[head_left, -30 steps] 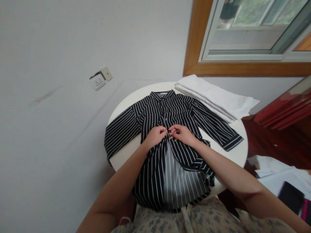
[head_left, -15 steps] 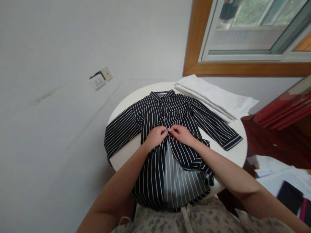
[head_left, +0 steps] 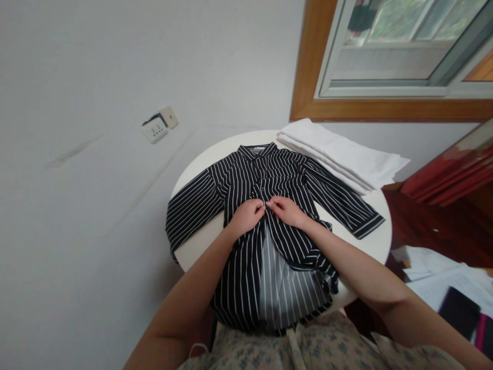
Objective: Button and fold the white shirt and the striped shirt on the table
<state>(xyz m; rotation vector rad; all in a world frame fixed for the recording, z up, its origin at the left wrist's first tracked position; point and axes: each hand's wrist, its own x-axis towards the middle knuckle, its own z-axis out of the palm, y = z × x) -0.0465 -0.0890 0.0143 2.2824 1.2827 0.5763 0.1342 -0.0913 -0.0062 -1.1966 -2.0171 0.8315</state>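
A black shirt with white stripes [head_left: 246, 180] lies face up on a round white table [head_left: 370, 241], collar away from me, sleeves spread to both sides. Its lower front hangs open over the near edge and shows the grey inside. My left hand [head_left: 245, 216] pinches the left front edge at mid-chest. My right hand [head_left: 283, 210] pinches the right front edge, fingertips touching those of the left at the button line. Both hands are closed on the cloth.
Folded white cloth [head_left: 342, 154] lies at the table's far right, under a wood-framed window [head_left: 308, 77]. A wall socket [head_left: 157, 126] is on the white wall at the left. Papers and a dark object [head_left: 458, 303] lie lower right, beside red-brown furniture [head_left: 447, 174].
My hands have drawn slightly closer together and a little further up the shirt front. The shirt otherwise lies as before.
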